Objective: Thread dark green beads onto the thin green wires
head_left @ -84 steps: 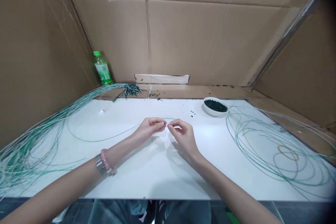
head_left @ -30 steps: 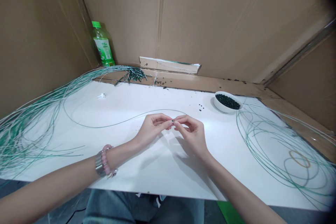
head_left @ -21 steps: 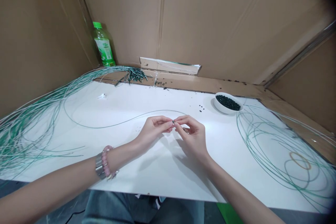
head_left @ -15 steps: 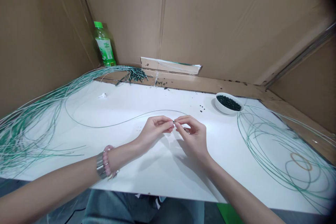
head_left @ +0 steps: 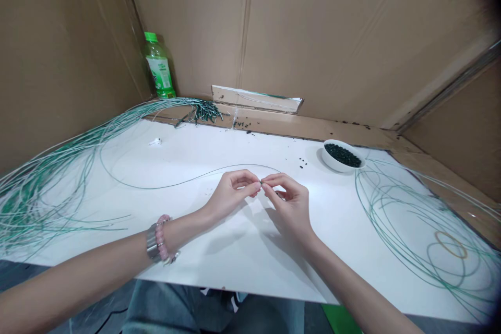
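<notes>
1. The left hand (head_left: pixel 237 188) is in a pinch: its thumb and forefinger are closed at the tips on a tiny dark piece (head_left: pixel 261 182).
2. The right hand (head_left: pixel 288 195) pinches at this same piece from the other side, so the tips of both hands almost meet. Which hand carries more of it, I cannot tell.
3. This piece is above the white table (head_left: pixel 219 146), near its middle, in front of the person.
4. One thin wire (head_left: pixel 168 187) makes a long curve from the left side, passes behind the left hand and reaches the right hand; its end is hidden.
5. To the right, farther back, stands a white bowl (head_left: pixel 338 166) filled with dark beads (head_left: pixel 343 155). A few loose beads (head_left: pixel 301 162) lie just beside it.
6. At the right side lie big loops of green wire (head_left: pixel 360 202), with an orange ring (head_left: pixel 446 233) among them.
7. At the left is a thick bundle of wires (head_left: pixel 66 162); its far end, with many dark pieces, lies near a green bottle (head_left: pixel 159 70), which stands in the corner.
</notes>
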A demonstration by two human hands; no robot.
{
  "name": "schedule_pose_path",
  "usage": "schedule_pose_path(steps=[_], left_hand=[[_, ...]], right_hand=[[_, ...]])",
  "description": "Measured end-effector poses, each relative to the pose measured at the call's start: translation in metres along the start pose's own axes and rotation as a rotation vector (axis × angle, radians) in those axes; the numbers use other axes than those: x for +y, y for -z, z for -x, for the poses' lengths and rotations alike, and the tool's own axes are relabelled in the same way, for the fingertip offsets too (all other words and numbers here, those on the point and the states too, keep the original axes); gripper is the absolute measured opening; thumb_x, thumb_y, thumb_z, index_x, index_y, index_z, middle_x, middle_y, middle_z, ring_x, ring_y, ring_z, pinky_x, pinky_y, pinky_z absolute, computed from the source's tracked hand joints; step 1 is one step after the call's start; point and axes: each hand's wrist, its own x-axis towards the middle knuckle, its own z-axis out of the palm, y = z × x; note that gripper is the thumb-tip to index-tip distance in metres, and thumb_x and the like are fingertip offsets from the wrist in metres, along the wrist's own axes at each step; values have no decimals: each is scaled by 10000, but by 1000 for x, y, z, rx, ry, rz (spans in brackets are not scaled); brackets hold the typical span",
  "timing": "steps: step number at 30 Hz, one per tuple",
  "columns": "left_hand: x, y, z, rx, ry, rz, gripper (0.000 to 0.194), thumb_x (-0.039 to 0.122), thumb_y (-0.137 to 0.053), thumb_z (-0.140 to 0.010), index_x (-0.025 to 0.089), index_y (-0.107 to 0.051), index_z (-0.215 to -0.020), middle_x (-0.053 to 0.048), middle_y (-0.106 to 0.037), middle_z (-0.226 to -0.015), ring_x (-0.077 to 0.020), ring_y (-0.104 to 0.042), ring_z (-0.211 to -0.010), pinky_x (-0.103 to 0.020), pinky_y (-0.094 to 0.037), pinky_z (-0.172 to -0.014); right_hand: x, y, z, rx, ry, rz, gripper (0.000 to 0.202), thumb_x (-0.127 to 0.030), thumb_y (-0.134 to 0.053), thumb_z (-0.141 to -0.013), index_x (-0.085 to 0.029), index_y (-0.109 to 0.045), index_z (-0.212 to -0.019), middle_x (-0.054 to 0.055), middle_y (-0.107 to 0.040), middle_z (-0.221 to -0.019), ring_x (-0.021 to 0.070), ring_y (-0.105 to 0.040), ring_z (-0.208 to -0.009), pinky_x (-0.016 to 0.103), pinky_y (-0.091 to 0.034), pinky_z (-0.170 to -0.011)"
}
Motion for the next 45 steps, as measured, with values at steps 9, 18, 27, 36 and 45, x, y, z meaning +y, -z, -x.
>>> schedule_pose_path(steps=[9,18,27,36,45], left_hand=[[1,1,-1,-39,-45,-53,107,244,-619,-760,148,-590,-724,10,-562,-659,-100,-535,-649,-222,-434,-657],[2,2,-2,-26,-76,-122,117,245,-629,-757,140,-586,-729,7,-564,-723,-88,-534,-656,-211,-437,-663],[0,3,-5,25,-45,-35,187,306,-707,-697,135,-633,-709,-9,-624,-648,-112,-593,-633,-227,-479,-652],[0,5,-6,29,5,8,265,365,-749,-650,129,-646,-711,-20,-646,-636,-122,-613,-611,-243,-507,-654],[0,5,-5,29,-5,-22,240,351,-735,-668,133,-646,-717,-20,-651,-650,-122,-616,-614,-237,-508,-647]], right_hand=[[-4,0,-1,-12,-20,-61,102,-268,-637,-778,-191,-651,-712,51,-649,-814,168,-604,-806,247,-494,-601],[-4,0,-2,-61,-48,-138,97,-259,-619,-796,-185,-649,-742,19,-609,-748,120,-558,-669,222,-525,-537],[-3,1,-3,-24,-37,-105,107,-279,-623,-789,-183,-655,-756,26,-623,-760,139,-580,-721,263,-538,-632],[-9,5,-3,1,130,208,80,-175,-589,-748,-193,-606,-671,5,-608,-673,127,-518,-632,261,-496,-623],[-8,4,-3,-6,132,222,78,-165,-575,-735,-196,-607,-671,3,-618,-677,126,-535,-637,261,-502,-621]])
